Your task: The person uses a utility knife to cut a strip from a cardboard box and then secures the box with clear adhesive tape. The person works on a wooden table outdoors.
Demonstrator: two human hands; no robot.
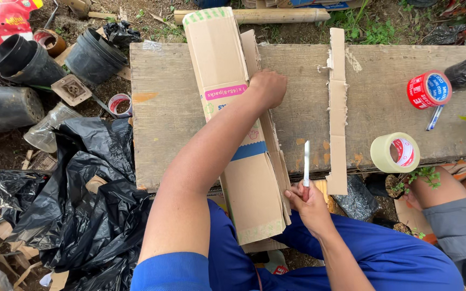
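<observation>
Cardboard point(227, 81) under left hand point(268, 88), beside right hand point(309, 202)

Left hand point(268, 88) fingers hidden; pen point(434, 117) half-hidden.

A long, flattened brown cardboard sheet with green-striped ends and a blue band point(227, 108) lies lengthwise across the weathered wooden board, its near end overhanging the edge. A slim white-handled knife point(306, 161) points away, upright beside it.

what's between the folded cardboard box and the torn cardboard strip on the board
In the head view, mostly bare board; near its front edge, the right hand holds a white knife there.
</observation>
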